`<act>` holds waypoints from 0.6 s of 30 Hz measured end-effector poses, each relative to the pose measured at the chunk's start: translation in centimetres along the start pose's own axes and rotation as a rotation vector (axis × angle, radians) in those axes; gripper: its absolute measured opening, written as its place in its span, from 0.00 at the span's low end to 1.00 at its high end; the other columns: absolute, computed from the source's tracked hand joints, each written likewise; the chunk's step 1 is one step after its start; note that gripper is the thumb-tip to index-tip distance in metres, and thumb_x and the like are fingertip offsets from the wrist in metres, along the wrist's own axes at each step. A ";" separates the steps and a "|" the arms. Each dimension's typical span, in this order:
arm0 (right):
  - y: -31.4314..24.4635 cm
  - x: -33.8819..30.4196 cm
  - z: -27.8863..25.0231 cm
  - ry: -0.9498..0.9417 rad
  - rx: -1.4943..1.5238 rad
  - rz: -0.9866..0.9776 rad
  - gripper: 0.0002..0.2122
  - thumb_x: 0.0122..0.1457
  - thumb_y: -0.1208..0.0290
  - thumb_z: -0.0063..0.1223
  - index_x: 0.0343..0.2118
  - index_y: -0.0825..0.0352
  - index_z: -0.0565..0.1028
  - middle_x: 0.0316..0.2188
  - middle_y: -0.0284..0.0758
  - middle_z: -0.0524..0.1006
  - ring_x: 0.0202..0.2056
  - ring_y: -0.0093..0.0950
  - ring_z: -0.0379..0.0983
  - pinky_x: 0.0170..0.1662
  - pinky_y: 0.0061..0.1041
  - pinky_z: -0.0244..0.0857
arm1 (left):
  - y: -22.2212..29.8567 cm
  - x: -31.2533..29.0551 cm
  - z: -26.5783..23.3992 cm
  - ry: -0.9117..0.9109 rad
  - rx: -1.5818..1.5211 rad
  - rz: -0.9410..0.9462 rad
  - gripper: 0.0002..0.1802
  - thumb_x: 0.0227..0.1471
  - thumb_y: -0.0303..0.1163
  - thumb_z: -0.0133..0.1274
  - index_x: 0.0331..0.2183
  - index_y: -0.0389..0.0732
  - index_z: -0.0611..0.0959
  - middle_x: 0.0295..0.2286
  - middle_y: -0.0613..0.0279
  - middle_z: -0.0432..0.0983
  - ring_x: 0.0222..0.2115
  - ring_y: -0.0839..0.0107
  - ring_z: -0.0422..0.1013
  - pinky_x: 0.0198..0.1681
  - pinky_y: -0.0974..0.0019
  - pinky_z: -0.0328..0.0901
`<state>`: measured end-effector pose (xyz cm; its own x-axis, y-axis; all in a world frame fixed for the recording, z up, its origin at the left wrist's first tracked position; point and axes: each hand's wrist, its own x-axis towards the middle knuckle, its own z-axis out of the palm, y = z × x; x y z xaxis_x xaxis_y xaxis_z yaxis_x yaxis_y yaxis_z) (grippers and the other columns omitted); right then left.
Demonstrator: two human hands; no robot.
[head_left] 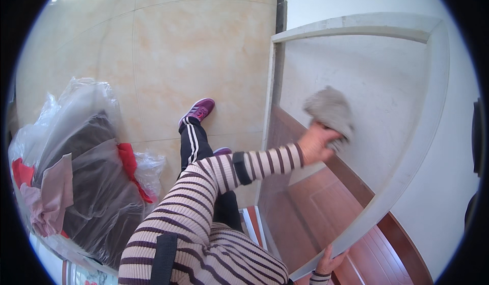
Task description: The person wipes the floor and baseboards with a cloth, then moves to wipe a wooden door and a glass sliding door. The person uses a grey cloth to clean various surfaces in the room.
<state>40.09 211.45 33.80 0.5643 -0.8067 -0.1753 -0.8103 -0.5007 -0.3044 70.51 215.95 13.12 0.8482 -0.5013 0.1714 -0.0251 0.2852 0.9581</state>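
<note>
My left hand (318, 143), with the arm bent across to the right, is closed on a grey-beige cloth (331, 110) that is smeared by motion. It is over a see-through pane (377, 76) set in a large white frame (439, 76); whether the cloth touches the pane I cannot tell. Down at the frame's lower edge, the fingers of my right hand (328, 261) are wrapped round the white border. Brown skirting and reddish-brown panelling show through the pane.
On the left lies a clear plastic-wrapped bundle (91, 173) with dark and red fabric, and a pinkish cloth (51, 196) on it. Beige floor tiles (204, 45) lie ahead. A white wall (443, 198) rises behind the frame. My purple shoe (200, 109) is on the tiles.
</note>
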 end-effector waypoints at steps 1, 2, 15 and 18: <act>0.0 -0.2 0.1 0.016 0.004 -0.027 0.29 0.49 0.71 0.49 0.51 0.77 0.51 0.47 0.47 0.59 0.48 0.36 0.56 0.52 0.29 0.49 | -3.4 -0.5 -0.1 -0.069 0.002 -0.168 0.21 0.29 0.22 0.50 0.35 0.41 0.76 0.34 0.51 0.71 0.38 0.55 0.65 0.44 0.63 0.59; 0.0 -0.4 0.2 0.028 0.005 -0.058 0.28 0.50 0.71 0.48 0.51 0.77 0.51 0.45 0.45 0.60 0.47 0.33 0.57 0.51 0.28 0.49 | -7.0 -0.7 -0.2 -0.041 0.090 -0.234 0.21 0.30 0.23 0.50 0.35 0.40 0.76 0.33 0.50 0.71 0.37 0.55 0.66 0.42 0.63 0.60; -4.5 -3.3 0.8 -0.046 -0.015 0.101 0.27 0.45 0.67 0.55 0.46 0.76 0.58 0.38 0.47 0.67 0.38 0.35 0.64 0.43 0.31 0.58 | -23.7 7.6 -8.2 0.309 0.273 -0.557 0.25 0.32 0.27 0.52 0.40 0.40 0.74 0.34 0.52 0.73 0.36 0.63 0.69 0.41 0.69 0.63; -4.1 -3.1 0.8 -0.100 0.003 0.145 0.28 0.46 0.65 0.54 0.47 0.75 0.57 0.39 0.48 0.65 0.39 0.35 0.64 0.44 0.30 0.57 | -18.0 12.7 -9.0 0.289 0.305 -0.400 0.24 0.32 0.28 0.52 0.38 0.41 0.75 0.33 0.51 0.73 0.36 0.62 0.69 0.40 0.69 0.63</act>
<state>41.78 216.19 34.86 0.4550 -0.8349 -0.3097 -0.8838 -0.3806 -0.2722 86.49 211.81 -4.06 0.9319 -0.2660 -0.2465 0.2123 -0.1508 0.9655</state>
